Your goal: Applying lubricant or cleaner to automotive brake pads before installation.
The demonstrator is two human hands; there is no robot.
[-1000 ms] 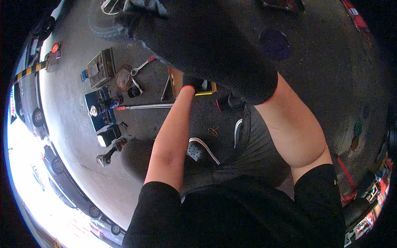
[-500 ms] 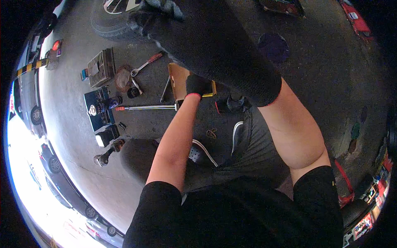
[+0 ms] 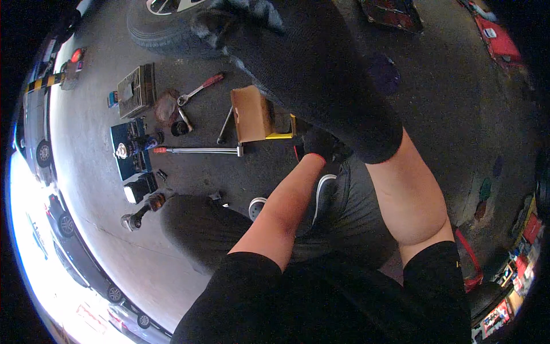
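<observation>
A metal bar point(image 3: 200, 151) lay near the cardboard box point(image 3: 250, 117); your knit-gloved right hand point(image 3: 283, 66) hid floor point(image 3: 450, 97) beyond. Whether its fingers or your left hand point(image 3: 319, 145) gripped anything, I couldn't tell.

The camera sits on the head and looks down, wide and round, at the floor point(image 3: 197, 179), with the right hand point(image 3: 301, 71) close up.
</observation>
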